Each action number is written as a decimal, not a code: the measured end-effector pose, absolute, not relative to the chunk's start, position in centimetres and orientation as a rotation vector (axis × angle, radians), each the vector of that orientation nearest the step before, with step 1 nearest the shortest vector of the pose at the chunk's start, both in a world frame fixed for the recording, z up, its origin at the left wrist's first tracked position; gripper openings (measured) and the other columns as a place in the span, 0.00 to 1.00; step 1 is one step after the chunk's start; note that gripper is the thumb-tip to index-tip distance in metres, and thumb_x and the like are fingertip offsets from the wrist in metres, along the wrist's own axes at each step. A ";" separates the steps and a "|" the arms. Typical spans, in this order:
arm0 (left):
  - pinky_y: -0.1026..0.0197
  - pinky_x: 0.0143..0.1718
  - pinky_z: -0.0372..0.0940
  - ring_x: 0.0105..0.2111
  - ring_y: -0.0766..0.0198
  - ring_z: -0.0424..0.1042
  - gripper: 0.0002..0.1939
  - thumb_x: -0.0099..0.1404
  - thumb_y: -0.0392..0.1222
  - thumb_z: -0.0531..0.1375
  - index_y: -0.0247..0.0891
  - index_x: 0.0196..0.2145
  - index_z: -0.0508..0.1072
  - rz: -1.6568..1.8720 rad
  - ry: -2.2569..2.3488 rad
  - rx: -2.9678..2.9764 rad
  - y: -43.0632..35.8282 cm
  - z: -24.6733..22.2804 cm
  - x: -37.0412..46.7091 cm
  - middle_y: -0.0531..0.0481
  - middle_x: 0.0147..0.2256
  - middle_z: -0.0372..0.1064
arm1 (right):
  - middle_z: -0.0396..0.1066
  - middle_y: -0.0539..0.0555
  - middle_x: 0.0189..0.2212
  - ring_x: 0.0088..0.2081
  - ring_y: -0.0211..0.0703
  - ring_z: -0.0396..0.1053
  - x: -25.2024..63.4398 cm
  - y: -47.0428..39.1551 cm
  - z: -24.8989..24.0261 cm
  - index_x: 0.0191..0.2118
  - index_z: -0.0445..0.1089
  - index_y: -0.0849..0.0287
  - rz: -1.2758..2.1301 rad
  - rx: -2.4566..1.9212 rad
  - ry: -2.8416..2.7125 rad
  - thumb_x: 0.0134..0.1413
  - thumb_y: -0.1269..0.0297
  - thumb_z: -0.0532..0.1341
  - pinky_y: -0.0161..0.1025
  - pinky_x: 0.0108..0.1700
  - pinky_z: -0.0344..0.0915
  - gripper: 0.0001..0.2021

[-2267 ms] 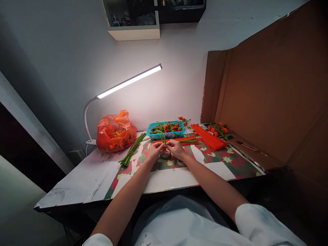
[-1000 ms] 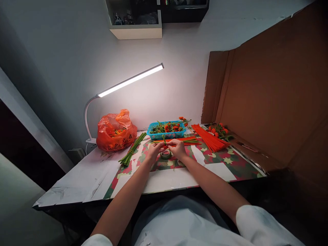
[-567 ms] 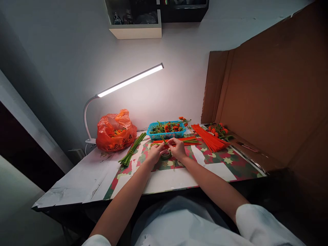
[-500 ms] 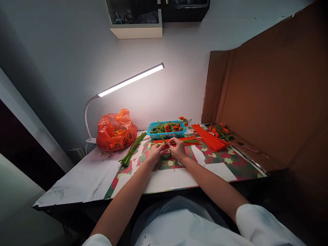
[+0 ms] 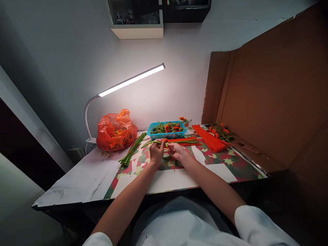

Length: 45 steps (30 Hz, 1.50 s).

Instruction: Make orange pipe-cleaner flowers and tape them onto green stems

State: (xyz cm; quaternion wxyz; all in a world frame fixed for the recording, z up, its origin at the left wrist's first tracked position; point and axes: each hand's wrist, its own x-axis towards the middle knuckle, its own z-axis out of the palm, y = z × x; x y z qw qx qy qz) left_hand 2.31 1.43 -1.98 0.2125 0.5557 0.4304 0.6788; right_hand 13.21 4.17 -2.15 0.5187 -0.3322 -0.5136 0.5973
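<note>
My left hand (image 5: 156,152) is closed around a green flower stem (image 5: 147,143), which sticks out to the left of the fingers. A small orange-red flower head (image 5: 165,140) shows at the stem's other end, just above the fingertips. Fingers pinched together, my right hand (image 5: 176,151) meets it from the right at a strip of light green tape (image 5: 166,145). Directly below the fingertips is a green tape roll (image 5: 166,156), partly covered by the hands. Behind them lie red and green pipe-cleaner-like stems (image 5: 189,141), partly hidden.
A blue basket (image 5: 166,135) of orange flowers stands at the back. Left of it are a bundle of green stems (image 5: 132,150) and an orange plastic bag (image 5: 116,131). Red strips (image 5: 211,138) and more flowers (image 5: 217,130) lie right, beside a cardboard sheet (image 5: 269,92). A lamp (image 5: 132,80) hangs above.
The stem has swung from pointing up and away to lying nearly level, pointing left. My left hand has turned more upright, and the orange-red flower head now shows at the fingertips.
</note>
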 end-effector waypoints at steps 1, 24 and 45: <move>0.58 0.37 0.69 0.34 0.58 0.75 0.11 0.54 0.49 0.64 0.39 0.26 0.73 1.885 1.188 1.556 1.3 -1.9 2.3 0.45 0.34 0.76 | 0.63 0.49 0.16 0.17 0.34 0.59 13.4 4.3 -2.0 0.22 0.62 0.58 1.499 -0.766 -1.256 0.45 0.59 0.65 0.34 0.20 0.63 0.12; 0.61 0.29 0.68 0.26 0.62 0.73 0.17 0.47 0.51 0.66 0.34 0.27 0.73 1.790 1.123 1.234 3.0 -3.1 1.3 0.48 0.25 0.74 | 0.73 0.54 0.29 0.31 0.44 0.69 12.9 2.0 -2.3 0.28 0.73 0.57 0.294 -1.057 -1.638 0.51 0.66 0.61 0.38 0.34 0.62 0.04; 0.60 0.28 0.68 0.25 0.60 0.73 0.15 0.49 0.50 0.65 0.34 0.26 0.74 1.869 1.241 1.272 3.3 -3.7 1.5 0.46 0.24 0.74 | 0.72 0.55 0.29 0.33 0.45 0.69 12.5 2.4 -3.1 0.29 0.72 0.57 0.118 -1.129 -1.732 0.54 0.69 0.58 0.38 0.35 0.60 0.06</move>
